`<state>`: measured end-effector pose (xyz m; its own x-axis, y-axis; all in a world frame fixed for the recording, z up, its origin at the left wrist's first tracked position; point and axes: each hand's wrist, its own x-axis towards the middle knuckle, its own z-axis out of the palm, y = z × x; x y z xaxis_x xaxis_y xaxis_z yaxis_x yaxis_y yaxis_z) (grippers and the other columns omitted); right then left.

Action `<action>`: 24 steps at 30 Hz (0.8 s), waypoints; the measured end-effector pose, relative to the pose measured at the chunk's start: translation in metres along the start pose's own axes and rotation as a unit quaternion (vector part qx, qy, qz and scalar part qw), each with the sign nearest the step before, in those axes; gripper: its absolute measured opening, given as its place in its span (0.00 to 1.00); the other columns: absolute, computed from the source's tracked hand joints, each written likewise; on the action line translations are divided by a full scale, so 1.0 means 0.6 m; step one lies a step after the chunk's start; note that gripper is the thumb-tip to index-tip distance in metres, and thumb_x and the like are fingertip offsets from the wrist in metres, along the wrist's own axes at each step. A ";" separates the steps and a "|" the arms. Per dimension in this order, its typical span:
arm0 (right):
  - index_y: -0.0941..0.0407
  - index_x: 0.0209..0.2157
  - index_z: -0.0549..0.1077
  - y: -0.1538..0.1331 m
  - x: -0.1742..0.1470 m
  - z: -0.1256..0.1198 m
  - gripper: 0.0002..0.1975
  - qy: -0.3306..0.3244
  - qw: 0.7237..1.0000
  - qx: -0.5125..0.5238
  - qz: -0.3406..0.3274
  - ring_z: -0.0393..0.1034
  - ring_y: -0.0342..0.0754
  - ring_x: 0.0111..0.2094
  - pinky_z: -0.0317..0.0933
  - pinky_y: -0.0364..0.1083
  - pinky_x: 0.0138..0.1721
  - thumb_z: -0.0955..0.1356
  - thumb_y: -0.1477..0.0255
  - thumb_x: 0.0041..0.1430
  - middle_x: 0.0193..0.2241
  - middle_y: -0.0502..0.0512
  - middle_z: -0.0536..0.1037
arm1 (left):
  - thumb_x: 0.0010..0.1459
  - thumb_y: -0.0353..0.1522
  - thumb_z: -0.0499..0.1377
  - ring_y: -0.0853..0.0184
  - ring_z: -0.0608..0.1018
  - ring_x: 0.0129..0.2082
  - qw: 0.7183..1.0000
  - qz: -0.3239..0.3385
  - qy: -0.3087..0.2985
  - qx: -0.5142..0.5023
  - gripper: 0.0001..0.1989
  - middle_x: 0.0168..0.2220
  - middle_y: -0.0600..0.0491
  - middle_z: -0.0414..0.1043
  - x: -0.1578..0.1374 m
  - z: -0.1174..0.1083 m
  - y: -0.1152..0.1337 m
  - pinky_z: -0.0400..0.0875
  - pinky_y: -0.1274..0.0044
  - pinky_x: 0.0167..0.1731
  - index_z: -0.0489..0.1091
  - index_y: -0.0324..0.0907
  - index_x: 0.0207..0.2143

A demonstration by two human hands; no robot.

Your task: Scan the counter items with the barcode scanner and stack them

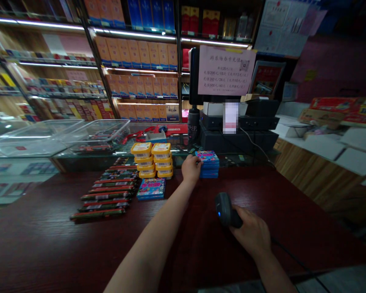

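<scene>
My right hand (253,230) is wrapped around the handle of a dark barcode scanner (224,208), which has a small blue light and a cable trailing to the right. My left hand (191,169) reaches out to a stack of blue, pink-lettered packets (210,167). Its fingers are closed at the left edge of the top packet; the far fingertips are hidden. Left of that hand, a few similar blue packets (151,189) lie flat on the dark red table. Behind them stand two piles of yellow-lidded tubs (142,160). A row of long, thin dark packages (110,189) lies farther left.
Behind the table runs a glass counter with clear plastic bins (97,134). A monitor (194,77) bearing a pink paper sign (224,70) stands above black machines (239,136). A dark bottle (193,124) is beside it. Stacked boxes (326,116) line the right side; shelves (140,69) fill the back.
</scene>
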<state>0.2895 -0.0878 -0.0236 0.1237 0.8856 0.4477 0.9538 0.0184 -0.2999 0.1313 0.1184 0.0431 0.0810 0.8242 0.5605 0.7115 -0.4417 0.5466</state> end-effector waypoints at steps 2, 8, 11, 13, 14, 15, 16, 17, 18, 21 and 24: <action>0.52 0.42 0.71 0.000 0.000 0.000 0.14 0.005 1.000 -0.005 -0.001 0.74 0.50 0.35 0.61 0.47 0.35 0.66 0.72 0.51 0.37 0.51 0.79 | 0.53 0.30 0.61 0.68 0.72 0.34 1.000 0.006 -0.006 -0.009 0.03 0.34 0.52 0.70 0.002 0.004 -0.002 0.64 0.78 0.34 0.75 0.41 0.32; 0.51 0.42 0.72 -0.004 0.001 -0.001 0.15 0.008 1.000 -0.014 0.003 0.74 0.50 0.34 0.61 0.47 0.34 0.66 0.72 0.51 0.36 0.51 0.79 | 0.55 0.29 0.59 0.67 0.73 0.37 1.000 0.011 -0.020 -0.006 0.07 0.36 0.51 0.71 -0.003 -0.005 -0.003 0.65 0.77 0.37 0.75 0.43 0.36; 0.51 0.41 0.72 -0.005 0.000 -0.003 0.14 0.015 1.000 -0.016 0.006 0.74 0.50 0.33 0.61 0.46 0.34 0.65 0.71 0.51 0.35 0.50 0.80 | 0.56 0.30 0.58 0.66 0.73 0.38 0.999 0.022 -0.032 0.006 0.09 0.37 0.51 0.72 -0.017 -0.021 -0.004 0.66 0.77 0.39 0.74 0.43 0.39; 0.51 0.41 0.72 -0.004 -0.001 -0.004 0.14 0.020 1.000 -0.017 0.000 0.74 0.50 0.33 0.62 0.46 0.34 0.65 0.70 0.51 0.35 0.51 0.80 | 0.56 0.30 0.57 0.66 0.73 0.39 0.998 0.040 -0.040 0.020 0.10 0.38 0.51 0.71 -0.034 -0.035 -0.008 0.66 0.76 0.40 0.74 0.43 0.40; 0.52 0.42 0.72 -0.004 -0.002 -0.004 0.14 0.021 1.000 -0.019 -0.004 0.74 0.50 0.33 0.62 0.46 0.34 0.64 0.70 0.52 0.35 0.52 0.80 | 0.56 0.30 0.57 0.66 0.73 0.39 0.997 0.051 -0.045 0.029 0.10 0.38 0.50 0.71 -0.046 -0.044 -0.012 0.66 0.76 0.40 0.74 0.43 0.40; 0.52 0.42 0.72 -0.003 -0.003 -0.003 0.14 0.021 1.000 -0.021 -0.006 0.74 0.50 0.33 0.62 0.46 0.34 0.64 0.70 0.52 0.35 0.52 0.80 | 0.56 0.30 0.56 0.66 0.72 0.39 0.996 0.062 -0.052 0.039 0.09 0.38 0.50 0.71 -0.060 -0.053 -0.016 0.66 0.76 0.41 0.74 0.43 0.39; 0.52 0.42 0.72 -0.002 -0.004 -0.003 0.14 0.020 1.000 -0.022 -0.007 0.74 0.50 0.34 0.62 0.46 0.34 0.64 0.69 0.52 0.35 0.53 0.80 | 0.56 0.30 0.56 0.65 0.72 0.40 0.994 0.070 -0.062 0.052 0.09 0.38 0.50 0.71 -0.075 -0.063 -0.022 0.66 0.75 0.41 0.74 0.43 0.38; 0.53 0.42 0.72 -0.001 -0.005 -0.003 0.14 0.019 1.000 -0.023 -0.008 0.74 0.50 0.34 0.62 0.47 0.34 0.64 0.69 0.53 0.36 0.53 0.80 | 0.56 0.30 0.56 0.65 0.72 0.40 0.992 0.074 -0.074 0.066 0.08 0.38 0.50 0.71 -0.090 -0.074 -0.029 0.66 0.75 0.42 0.74 0.43 0.37; 0.53 0.42 0.72 0.000 -0.006 -0.003 0.14 0.018 1.000 -0.024 -0.009 0.74 0.50 0.35 0.62 0.47 0.35 0.63 0.69 0.53 0.37 0.53 0.80 | 0.56 0.30 0.56 0.64 0.71 0.41 0.990 0.075 -0.086 0.083 0.08 0.38 0.50 0.71 -0.107 -0.085 -0.036 0.66 0.74 0.43 0.74 0.43 0.37; 0.52 0.42 0.72 0.000 -0.008 -0.003 0.14 0.018 0.999 -0.033 -0.012 0.74 0.51 0.35 0.62 0.47 0.34 0.63 0.67 0.54 0.37 0.53 0.80 | 0.56 0.31 0.56 0.60 0.70 0.45 0.981 0.043 -0.093 0.164 0.10 0.43 0.48 0.70 -0.153 -0.118 -0.064 0.65 0.70 0.46 0.73 0.44 0.40; 0.52 0.42 0.72 -0.001 -0.010 -0.003 0.14 0.023 0.998 -0.053 -0.013 0.75 0.51 0.34 0.62 0.47 0.32 0.63 0.67 0.54 0.36 0.53 0.80 | 0.53 0.33 0.59 0.52 0.64 0.55 0.963 -0.026 -0.043 0.265 0.19 0.54 0.42 0.64 -0.185 -0.138 -0.093 0.59 0.63 0.53 0.68 0.43 0.49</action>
<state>0.2889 -0.0942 -0.0245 0.1091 0.8630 0.4934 0.9800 -0.0105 -0.1985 0.0245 0.0223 0.0019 0.0764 0.8767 0.4750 0.9704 -0.1748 0.1664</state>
